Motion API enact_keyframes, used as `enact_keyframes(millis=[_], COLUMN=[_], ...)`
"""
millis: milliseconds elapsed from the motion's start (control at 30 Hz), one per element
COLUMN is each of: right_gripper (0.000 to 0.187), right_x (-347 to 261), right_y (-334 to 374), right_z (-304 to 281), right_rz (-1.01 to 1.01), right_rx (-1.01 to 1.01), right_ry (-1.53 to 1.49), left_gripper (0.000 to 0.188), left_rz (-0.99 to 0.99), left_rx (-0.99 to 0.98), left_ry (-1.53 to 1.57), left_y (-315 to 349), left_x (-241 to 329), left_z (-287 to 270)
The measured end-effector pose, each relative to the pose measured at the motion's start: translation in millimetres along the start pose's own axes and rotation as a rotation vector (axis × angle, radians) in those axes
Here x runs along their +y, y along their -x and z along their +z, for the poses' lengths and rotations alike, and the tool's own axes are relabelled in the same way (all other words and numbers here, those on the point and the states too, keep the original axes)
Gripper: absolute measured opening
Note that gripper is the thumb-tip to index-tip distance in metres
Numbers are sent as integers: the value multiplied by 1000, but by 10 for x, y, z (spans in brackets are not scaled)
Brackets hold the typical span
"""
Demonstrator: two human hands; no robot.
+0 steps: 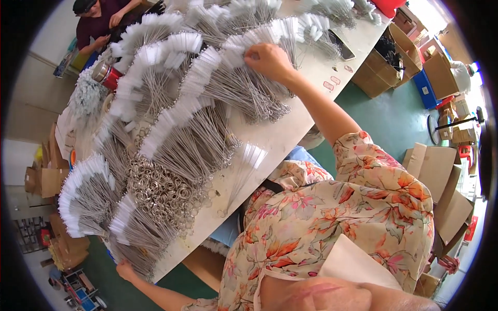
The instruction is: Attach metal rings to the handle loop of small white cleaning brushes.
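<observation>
Bundles of thin wire brushes [179, 137] with white bristle heads and looped wire stems cover the table. At the far side, my right hand [268, 61] is closed, its curled fingers at the bristle heads of one bundle. How many brushes it grips is hidden. My left hand [124, 270] is at the near left corner, beside the stem ends of a brush bundle [137, 228]. Its fingers look curled, and what they hold cannot be made out. Between the bundles lies a heap of metal split rings [155, 186]. A few loose brushes [248, 165] lie near the front edge.
A red cylindrical container [107, 76] stands among the bundles. A dark phone [340, 45] lies at the far right of the table [282, 129]. Cardboard boxes [381, 70] stand on the green floor beyond. Another person [101, 26] is across the table.
</observation>
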State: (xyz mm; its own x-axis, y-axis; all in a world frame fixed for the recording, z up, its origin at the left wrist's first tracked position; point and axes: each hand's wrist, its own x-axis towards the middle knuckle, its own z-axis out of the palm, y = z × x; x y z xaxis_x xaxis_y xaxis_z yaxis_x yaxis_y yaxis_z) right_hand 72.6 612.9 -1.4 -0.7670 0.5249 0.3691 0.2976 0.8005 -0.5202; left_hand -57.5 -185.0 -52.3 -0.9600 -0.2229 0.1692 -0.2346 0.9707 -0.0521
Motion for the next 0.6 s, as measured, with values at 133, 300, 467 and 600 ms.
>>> enact_keyframes(millis=[133,300,467,600], right_gripper=[20,19,27,38], right_x=[87,73,1338,1963], right_y=[-31,-103,-549,-547], right_z=[97,-371,-1042,-1000], right_rz=[55,46,191,585], right_rx=[-43,230,419,150], right_ry=[132,-217,-715,63], left_gripper=[24,20,25,28], left_rz=[-186,-179,-315,47], left_rx=[-25,-85,421,618], left_ry=[83,-108,130,378], left_y=[-20,-77,-113,82], left_x=[137,-24,135,516], left_z=[-32,-152,-360,-530])
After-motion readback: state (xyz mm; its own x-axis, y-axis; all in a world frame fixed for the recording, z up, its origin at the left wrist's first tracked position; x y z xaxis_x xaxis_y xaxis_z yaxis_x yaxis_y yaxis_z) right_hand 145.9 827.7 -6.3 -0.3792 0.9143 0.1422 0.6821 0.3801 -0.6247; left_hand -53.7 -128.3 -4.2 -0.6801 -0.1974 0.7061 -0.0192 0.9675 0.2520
